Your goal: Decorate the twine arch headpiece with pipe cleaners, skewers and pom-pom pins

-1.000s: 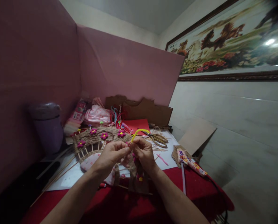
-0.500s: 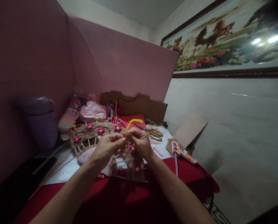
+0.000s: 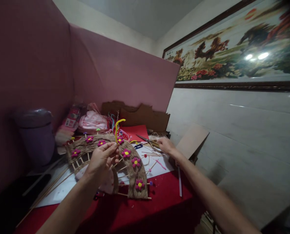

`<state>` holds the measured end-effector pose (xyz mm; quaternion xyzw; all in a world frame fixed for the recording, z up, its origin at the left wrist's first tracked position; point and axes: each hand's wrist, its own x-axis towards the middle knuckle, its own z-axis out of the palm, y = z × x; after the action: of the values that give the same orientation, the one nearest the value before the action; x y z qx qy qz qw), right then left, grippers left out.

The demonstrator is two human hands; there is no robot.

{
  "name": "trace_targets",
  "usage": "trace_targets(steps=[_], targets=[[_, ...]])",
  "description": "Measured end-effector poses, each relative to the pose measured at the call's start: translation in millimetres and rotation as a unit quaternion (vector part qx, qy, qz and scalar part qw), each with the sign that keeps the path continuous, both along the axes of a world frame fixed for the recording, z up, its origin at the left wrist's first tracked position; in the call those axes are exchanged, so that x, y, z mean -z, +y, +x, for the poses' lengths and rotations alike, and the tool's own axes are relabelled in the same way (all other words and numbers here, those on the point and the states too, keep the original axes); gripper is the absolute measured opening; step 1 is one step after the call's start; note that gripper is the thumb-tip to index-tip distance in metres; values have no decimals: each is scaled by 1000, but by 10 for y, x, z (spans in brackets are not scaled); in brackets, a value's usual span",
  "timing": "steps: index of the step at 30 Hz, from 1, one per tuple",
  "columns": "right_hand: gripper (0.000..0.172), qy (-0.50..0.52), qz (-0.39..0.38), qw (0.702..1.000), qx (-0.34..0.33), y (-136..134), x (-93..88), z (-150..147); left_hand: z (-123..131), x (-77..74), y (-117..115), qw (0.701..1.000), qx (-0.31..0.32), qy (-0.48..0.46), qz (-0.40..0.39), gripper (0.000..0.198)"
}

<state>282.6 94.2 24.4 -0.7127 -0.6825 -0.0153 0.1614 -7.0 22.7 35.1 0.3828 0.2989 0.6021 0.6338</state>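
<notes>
My left hand (image 3: 104, 159) is closed in a pinch on the lower end of a bent yellow pipe cleaner (image 3: 116, 130), which stands up above the fingertips. Behind and below it lies an arch-shaped piece wrapped in brown twine (image 3: 132, 172), with thin sticks across its gap and magenta flowers with yellow centres (image 3: 136, 162) along the band. Farther right, my right hand (image 3: 166, 146) has its fingers curled at the handles of the scissors (image 3: 146, 139). The scissors lie flat, blades toward the left; the hand covers part of their handles.
Thin sticks and a pink pipe cleaner (image 3: 161, 164) lie on the white sheet (image 3: 169, 166). Red paper (image 3: 136, 132), a pink cloth bundle (image 3: 95, 122) and torn cardboard (image 3: 132, 113) are behind. A lidded purple bin (image 3: 39, 143) stands left. A glue stick (image 3: 179, 182) pokes out below my right forearm.
My hands have parted. The right has let go of the yellow pipe cleaner and moved right to the scissors' handles. The left keeps the pipe cleaner, now more upright. The view has shifted slightly.
</notes>
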Motion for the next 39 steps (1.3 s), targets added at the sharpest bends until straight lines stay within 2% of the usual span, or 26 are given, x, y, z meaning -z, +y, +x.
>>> trace_targets(steps=[2,7,16,24,27,31,39], targets=[[12,-28,-35,999,-6,102,110,12,-2,23,9,1000,6,7,-2,27],[28,-73,-90,993,-11,298,258,25,-6,77,45,1000,5,6,1,27],[30,-91,-136,986,-40,508,181,191,26,8,6,1000,-19,-6,-19,30],[31,-66,-122,990,-20,544,280,181,36,-18,-18,999,-33,6,-36,28],[31,-36,-96,995,-19,575,219,242,28,7,-2,999,-31,1,-33,26],[47,26,-57,998,-31,529,61,354,23,38,29,999,-26,-3,-25,24],[56,162,-45,980,-107,92,-175,414,24,31,22,1000,-15,-5,-24,25]])
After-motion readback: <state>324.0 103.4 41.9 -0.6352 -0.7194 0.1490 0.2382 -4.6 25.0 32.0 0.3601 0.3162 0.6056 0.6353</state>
